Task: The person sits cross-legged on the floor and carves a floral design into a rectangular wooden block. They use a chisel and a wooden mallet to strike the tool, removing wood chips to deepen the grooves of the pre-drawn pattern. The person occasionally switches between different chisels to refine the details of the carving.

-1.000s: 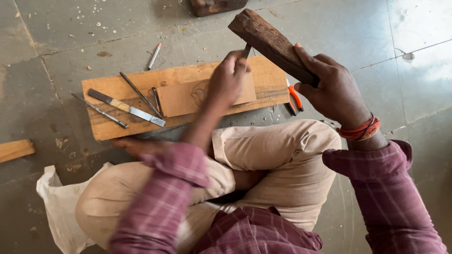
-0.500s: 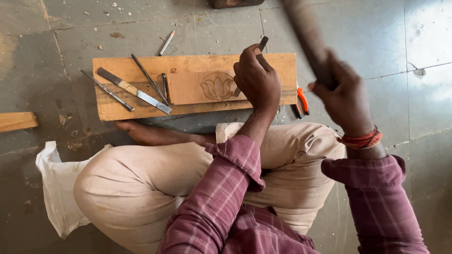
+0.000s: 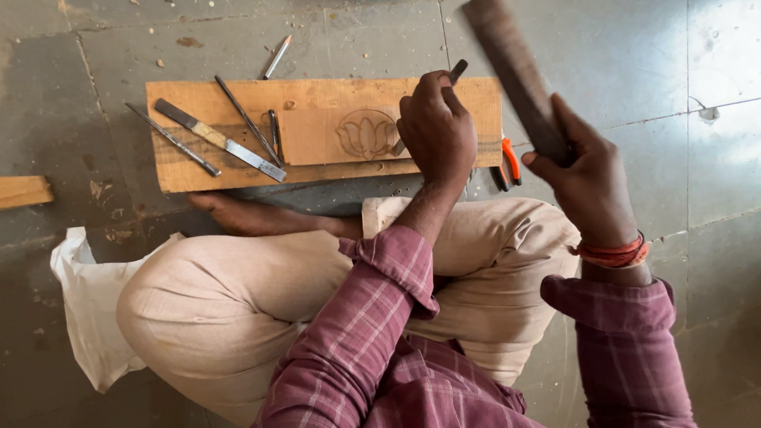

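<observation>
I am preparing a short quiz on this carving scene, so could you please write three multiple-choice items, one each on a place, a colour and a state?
1. Where does the flower carving sit?
A. on the small wood block on the plank
B. on the floor tiles
C. on the white cloth

2. What colour are the handles of the pliers?
A. blue
B. orange
C. green

3. How is the wooden mallet held?
A. lying flat on the plank
B. raised in the right hand
C. tucked under a knee

Answers:
1 A: the flower is cut into the small block lying on the plank.
2 B: orange handles show beside the plank.
3 B: the right hand grips it in the air, while the left hand holds a chisel.
</observation>
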